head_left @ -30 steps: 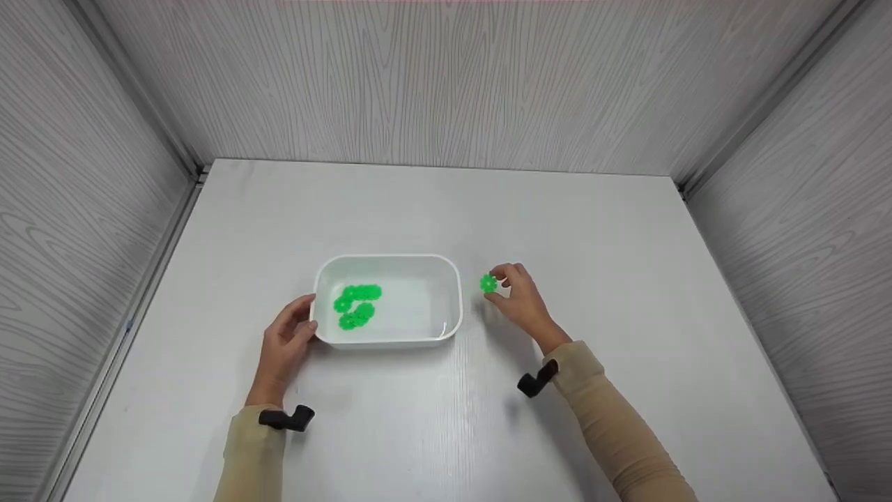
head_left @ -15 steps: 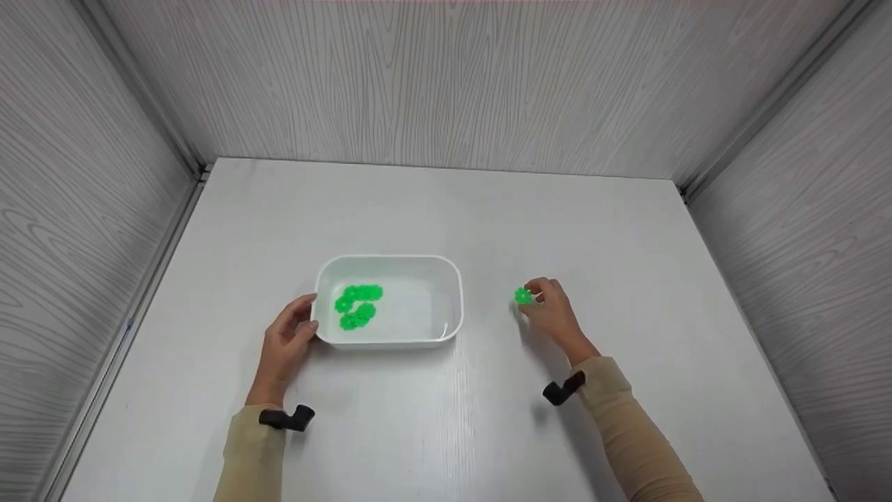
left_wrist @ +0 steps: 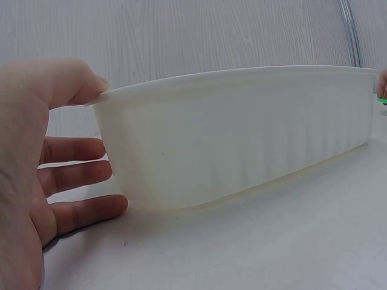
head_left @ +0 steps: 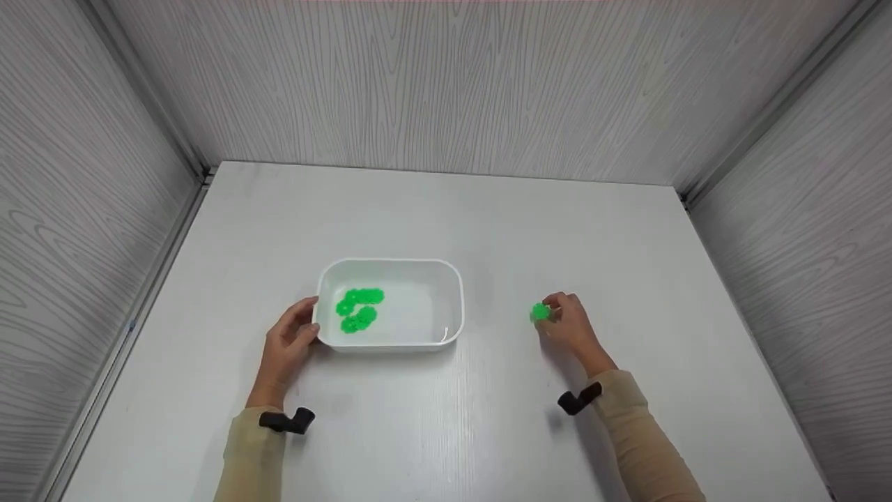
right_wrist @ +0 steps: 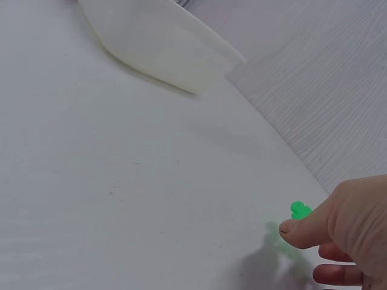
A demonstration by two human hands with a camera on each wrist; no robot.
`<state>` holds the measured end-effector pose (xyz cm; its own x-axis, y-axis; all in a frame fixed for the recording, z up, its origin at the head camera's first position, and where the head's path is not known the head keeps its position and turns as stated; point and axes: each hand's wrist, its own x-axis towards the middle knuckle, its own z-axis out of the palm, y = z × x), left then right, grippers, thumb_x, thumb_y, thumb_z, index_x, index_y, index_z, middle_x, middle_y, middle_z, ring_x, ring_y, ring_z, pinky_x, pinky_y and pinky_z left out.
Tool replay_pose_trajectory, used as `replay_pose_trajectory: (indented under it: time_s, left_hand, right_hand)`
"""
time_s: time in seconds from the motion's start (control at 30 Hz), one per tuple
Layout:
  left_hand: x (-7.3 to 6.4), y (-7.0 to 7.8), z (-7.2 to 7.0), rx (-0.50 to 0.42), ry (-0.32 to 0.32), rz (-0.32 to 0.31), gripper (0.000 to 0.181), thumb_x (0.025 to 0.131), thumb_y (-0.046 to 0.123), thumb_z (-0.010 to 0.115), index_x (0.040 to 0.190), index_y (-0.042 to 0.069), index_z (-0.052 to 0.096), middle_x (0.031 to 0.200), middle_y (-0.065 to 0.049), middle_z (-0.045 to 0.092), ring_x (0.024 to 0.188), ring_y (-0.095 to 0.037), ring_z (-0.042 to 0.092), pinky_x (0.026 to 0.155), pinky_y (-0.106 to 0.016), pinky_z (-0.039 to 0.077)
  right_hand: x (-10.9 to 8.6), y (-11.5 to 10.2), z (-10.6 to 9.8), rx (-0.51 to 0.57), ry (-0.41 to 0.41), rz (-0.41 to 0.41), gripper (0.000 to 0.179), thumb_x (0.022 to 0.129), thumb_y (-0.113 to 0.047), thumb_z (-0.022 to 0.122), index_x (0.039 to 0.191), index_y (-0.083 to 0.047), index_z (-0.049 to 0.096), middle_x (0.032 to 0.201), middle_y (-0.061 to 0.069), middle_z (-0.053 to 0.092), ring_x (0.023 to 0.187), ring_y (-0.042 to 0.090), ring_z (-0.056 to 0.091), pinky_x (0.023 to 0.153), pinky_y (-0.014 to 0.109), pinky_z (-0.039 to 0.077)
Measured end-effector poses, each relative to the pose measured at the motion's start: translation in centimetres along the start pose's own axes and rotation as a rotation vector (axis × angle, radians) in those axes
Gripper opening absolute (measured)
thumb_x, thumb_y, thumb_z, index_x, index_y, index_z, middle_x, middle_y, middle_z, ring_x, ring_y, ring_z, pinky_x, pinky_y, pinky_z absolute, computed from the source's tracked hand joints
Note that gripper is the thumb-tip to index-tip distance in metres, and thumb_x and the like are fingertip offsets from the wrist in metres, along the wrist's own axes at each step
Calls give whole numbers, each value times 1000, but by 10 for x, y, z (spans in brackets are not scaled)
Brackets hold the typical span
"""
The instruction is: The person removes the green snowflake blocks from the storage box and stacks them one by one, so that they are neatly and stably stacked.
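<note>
In the head view my left hand (head_left: 287,348) grips the left end of a white plastic bin (head_left: 390,348). In the left wrist view its thumb touches the rim and the other fingers lie against the outer wall (left_wrist: 236,133). Several green flower-shaped discs (head_left: 359,319) lie in the bin's left half, some overlapping. Right of the bin, my right hand (head_left: 573,329) pinches another green flower-shaped disc (head_left: 540,312) low over the table. In the right wrist view the thumb hides most of this disc (right_wrist: 299,209), and a greenish shadow falls below it.
The bin stands on a white table (head_left: 446,216). Grey wood-grain panels rise behind (head_left: 432,84) and at both sides. Black wrist cameras (head_left: 580,399) sit on both sleeves.
My right hand has moved right and toward the near side with its green disc, away from the bin. The left hand and the bin have stayed in place.
</note>
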<state>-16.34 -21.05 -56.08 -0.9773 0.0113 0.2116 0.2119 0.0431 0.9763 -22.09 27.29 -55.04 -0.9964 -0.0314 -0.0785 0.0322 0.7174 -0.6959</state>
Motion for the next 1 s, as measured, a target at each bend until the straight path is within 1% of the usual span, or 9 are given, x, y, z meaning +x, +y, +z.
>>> replay_pose_trajectory:
  time_s: [0.17, 0.33, 0.43, 0.67, 0.77, 0.87, 1.0]
  left_hand:
    - [-1, -1, -1, 14, 0, 13, 42, 92, 1, 54, 133, -4, 45, 126, -28, 48, 116, -42, 44, 83, -22, 48]
    - [-1, -2, -1, 6, -6, 26, 42, 92, 1, 54, 132, -4, 46, 125, -28, 49, 115, -42, 45, 84, -22, 48]
    - [0, -2, -1, 7, -11, 29, 42, 92, 1, 54, 132, -4, 45, 125, -28, 49, 115, -41, 45, 84, -22, 48]
    - [-1, -2, -1, 29, -4, 6, 42, 93, 6, 55, 133, -1, 46, 127, -25, 49, 118, -38, 45, 85, -21, 47]
    - [-1, -2, -1, 33, 4, -6, 41, 92, 4, 54, 133, -1, 47, 127, -25, 50, 116, -38, 46, 85, -21, 47]
    - [-1, -2, -1, 30, 12, -5, 41, 92, 1, 54, 132, -1, 47, 125, -25, 51, 115, -38, 47, 85, -21, 47]
    - [1, -3, 0, 34, 14, 16, 41, 91, -1, 54, 132, -2, 48, 123, -26, 52, 114, -39, 48, 84, -21, 47]
  right_hand:
    - [-1, 4, 0, -8, -33, 29, 33, 81, -8, 67, 110, -2, 54, 108, 16, 45, 99, 31, 47, 82, 42, 44]
    - [0, 6, 0, -52, -48, 12, 32, 79, -10, 70, 108, -1, 56, 106, 17, 46, 97, 31, 46, 81, 42, 43]
    - [2, 7, -1, -73, -56, 2, 32, 80, -11, 71, 107, -1, 57, 109, 19, 45, 98, 32, 45, 80, 43, 42]
    - [4, 9, -3, -50, -89, 36, 31, 80, -13, 70, 106, -1, 58, 117, 22, 40, 104, 35, 41, 84, 46, 40]
    - [4, 9, -2, -44, -94, 47, 31, 80, -13, 71, 107, -2, 59, 118, 21, 39, 105, 35, 41, 86, 46, 40]
    - [4, 8, -1, -42, -98, 49, 32, 80, -13, 71, 107, -2, 59, 119, 21, 39, 106, 34, 40, 86, 46, 40]
    - [3, 7, -2, -51, -100, 55, 34, 80, -16, 72, 108, -3, 58, 118, 21, 39, 105, 34, 39, 86, 47, 39]
